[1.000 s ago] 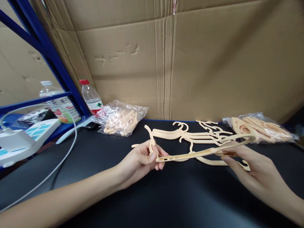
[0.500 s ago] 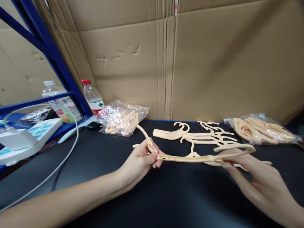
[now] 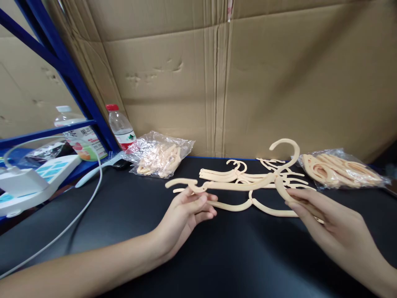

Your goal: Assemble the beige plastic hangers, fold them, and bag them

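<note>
A cream hanger (image 3: 235, 186) spans left to right just above the black table (image 3: 235, 256), with its hook raised at the right end. The left hand (image 3: 186, 211) loosely pinches its left tip. The right hand (image 3: 325, 219) pinches the curved arm beneath the hook. Loose hangers (image 3: 248, 171) lie just beyond.

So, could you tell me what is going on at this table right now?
A person holds one cream hanger up over the black table, the left hand pinching one end and the right hand gripping it near the hook. A second hanger lies flat just beneath it, with a loose pile of hangers behind. A clear bag of cream parts sits back left, another bag back right.
</note>
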{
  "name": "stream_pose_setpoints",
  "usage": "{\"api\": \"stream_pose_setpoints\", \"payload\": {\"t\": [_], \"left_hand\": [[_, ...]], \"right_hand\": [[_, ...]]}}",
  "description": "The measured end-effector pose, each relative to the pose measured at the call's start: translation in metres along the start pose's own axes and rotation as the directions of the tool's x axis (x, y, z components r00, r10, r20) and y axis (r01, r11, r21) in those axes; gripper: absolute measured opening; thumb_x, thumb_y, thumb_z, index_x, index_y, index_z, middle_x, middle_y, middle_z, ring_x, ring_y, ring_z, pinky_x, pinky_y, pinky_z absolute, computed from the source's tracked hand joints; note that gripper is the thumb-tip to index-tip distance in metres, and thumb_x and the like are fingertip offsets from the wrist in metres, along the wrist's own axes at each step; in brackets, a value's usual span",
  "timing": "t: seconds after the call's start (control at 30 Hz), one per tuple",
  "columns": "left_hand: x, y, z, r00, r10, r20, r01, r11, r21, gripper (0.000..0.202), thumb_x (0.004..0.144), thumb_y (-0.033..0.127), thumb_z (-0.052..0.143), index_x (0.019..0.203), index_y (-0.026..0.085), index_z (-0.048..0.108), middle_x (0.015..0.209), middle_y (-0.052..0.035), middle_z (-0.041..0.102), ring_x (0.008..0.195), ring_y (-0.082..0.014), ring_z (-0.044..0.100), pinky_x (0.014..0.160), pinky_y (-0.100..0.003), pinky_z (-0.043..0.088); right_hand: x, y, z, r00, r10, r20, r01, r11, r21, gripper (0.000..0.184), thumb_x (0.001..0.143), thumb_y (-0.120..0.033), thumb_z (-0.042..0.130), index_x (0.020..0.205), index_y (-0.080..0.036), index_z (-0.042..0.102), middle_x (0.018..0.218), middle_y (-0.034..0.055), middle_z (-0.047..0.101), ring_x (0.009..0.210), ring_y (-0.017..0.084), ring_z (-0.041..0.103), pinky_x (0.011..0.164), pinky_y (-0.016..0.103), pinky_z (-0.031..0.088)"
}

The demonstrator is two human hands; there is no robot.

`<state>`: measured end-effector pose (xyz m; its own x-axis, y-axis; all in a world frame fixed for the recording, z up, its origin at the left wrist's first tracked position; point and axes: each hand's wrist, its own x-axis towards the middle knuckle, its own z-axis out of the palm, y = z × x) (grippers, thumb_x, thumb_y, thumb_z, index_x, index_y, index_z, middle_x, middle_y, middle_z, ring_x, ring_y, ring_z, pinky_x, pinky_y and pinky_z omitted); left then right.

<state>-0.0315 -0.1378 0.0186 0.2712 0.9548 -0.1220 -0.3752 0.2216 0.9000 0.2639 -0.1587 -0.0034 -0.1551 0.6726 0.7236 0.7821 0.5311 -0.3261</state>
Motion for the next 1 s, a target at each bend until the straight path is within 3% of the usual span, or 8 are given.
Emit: {"api": "stream_pose_setpoints", "payload": {"t": [0.13,0.17,0.23,0.27,0.33,0.53,0.8,1.0], "left_hand": [[-0.018,-0.006,0.005,0.962,-0.043,0.27,-0.082,0.896,0.436,0.006,0.085,0.021,0.063,0.082,0.017,0.06,0.09,-0.0088,0.067,0.068,-0.0181,0.064,0.065,-0.031,0.053],[-0.023,-0.006,0.008,0.915,-0.021,0.403,-0.233,0.787,0.571,0.004,0.087,0.019,0.06,0.088,0.017,0.063,0.091,-0.0104,0.068,0.075,-0.0211,0.065,0.07,-0.033,0.053],[-0.032,-0.001,0.013,0.716,-0.054,0.696,-0.561,0.548,0.62,0.019,0.092,0.015,0.051,0.101,0.016,0.067,0.103,-0.0154,0.069,0.096,-0.0272,0.065,0.086,-0.038,0.05],[-0.035,0.002,0.015,0.632,-0.094,0.769,-0.665,0.445,0.601,0.024,0.094,0.015,0.047,0.107,0.016,0.068,0.109,-0.017,0.069,0.105,-0.0295,0.062,0.092,-0.04,0.047],[-0.038,0.007,0.018,0.555,-0.148,0.819,-0.771,0.278,0.572,0.029,0.096,0.017,0.046,0.115,0.017,0.067,0.119,-0.0177,0.067,0.117,-0.0334,0.057,0.1,-0.044,0.041],[-0.032,0.0,0.007,0.617,-0.023,0.786,-0.786,0.01,0.618,0.041,0.09,0.026,0.06,0.129,0.015,0.059,0.146,-0.018,0.045,0.137,-0.0398,0.035,0.114,-0.054,0.021],[-0.025,-0.01,-0.004,0.795,-0.071,0.602,-0.601,0.041,0.798,0.08,0.087,0.05,0.059,0.151,0.013,0.028,0.158,-0.0181,0.02,0.145,-0.0422,0.013,0.114,-0.065,0.008],[-0.023,-0.009,-0.007,0.81,-0.124,0.572,-0.582,-0.061,0.811,0.08,0.088,0.045,0.058,0.153,0.019,0.02,0.159,-0.0109,0.02,0.146,-0.0361,0.015,0.116,-0.063,0.011]], "right_hand": [[0.005,0.002,0.0,0.999,-0.016,0.03,0.016,1.0,0.013,0.019,0.094,-0.03,0.053,0.11,-0.026,0.061,0.105,0.005,0.068,0.093,0.025,0.067,0.081,0.036,0.056],[0.007,0.001,0.0,0.998,-0.04,0.05,0.04,0.999,0.019,0.017,0.094,-0.029,0.052,0.109,-0.026,0.061,0.104,0.005,0.068,0.093,0.024,0.067,0.08,0.035,0.056],[0.008,-0.002,0.001,0.991,-0.081,0.103,0.078,0.996,0.036,0.015,0.095,-0.025,0.05,0.107,-0.026,0.06,0.102,0.0048,0.067,0.093,0.023,0.066,0.077,0.033,0.056],[0.008,-0.004,0.001,0.987,-0.093,0.134,0.087,0.995,0.045,0.015,0.096,-0.024,0.05,0.106,-0.026,0.06,0.102,0.0048,0.067,0.093,0.022,0.066,0.077,0.032,0.056],[0.007,-0.006,0.002,0.975,-0.099,0.197,0.088,0.994,0.067,0.016,0.096,-0.023,0.049,0.107,-0.026,0.06,0.101,0.0046,0.067,0.092,0.021,0.066,0.077,0.031,0.055],[0.003,-0.005,0.004,0.933,-0.055,0.355,0.027,0.996,0.085,0.017,0.097,-0.026,0.047,0.103,-0.024,0.062,0.095,0.0058,0.065,0.088,0.022,0.063,0.076,0.034,0.054],[0.007,-0.006,0.003,0.893,-0.056,0.446,0.046,0.998,0.033,0.021,0.096,-0.022,0.043,0.096,-0.024,0.064,0.093,0.0065,0.063,0.088,0.023,0.058,0.077,0.039,0.05],[0.003,0.0,0.003,0.862,-0.03,0.505,0.035,0.999,-0.001,0.011,0.092,-0.021,0.049,0.09,-0.023,0.059,0.098,0.0073,0.057,0.093,0.024,0.055,0.078,0.04,0.049]]}}
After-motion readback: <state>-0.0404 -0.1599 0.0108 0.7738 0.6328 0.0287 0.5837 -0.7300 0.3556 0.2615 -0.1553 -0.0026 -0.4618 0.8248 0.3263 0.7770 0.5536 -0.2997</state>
